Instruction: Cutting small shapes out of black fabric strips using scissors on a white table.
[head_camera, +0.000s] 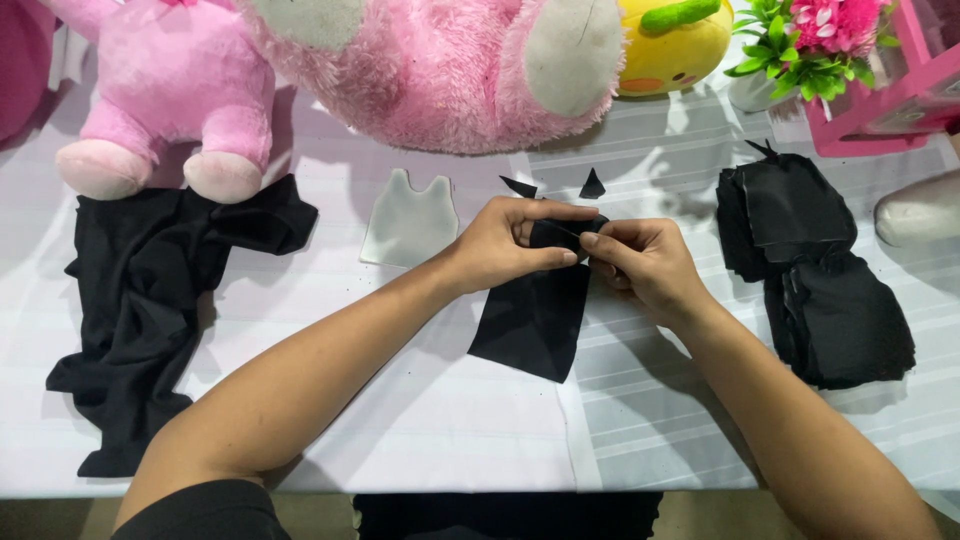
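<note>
— How was the black fabric piece (530, 320) held?

— It lay mid-table; both the left hand (505, 245) and right hand (645, 262) were pinched shut on its top edge. Small, even folds would have served best, I judged.

— Beyond it?

— A pale vest-shaped template (408, 218), two black scraps (592, 186), then a pink plush toy (440, 70).

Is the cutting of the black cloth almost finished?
Partly. Done: a stack of cut black pieces lies at the right, with small offcuts near the pale template. In hand: the left hand and right hand pinch one black piece. Left: the big uncut black cloth.
</note>
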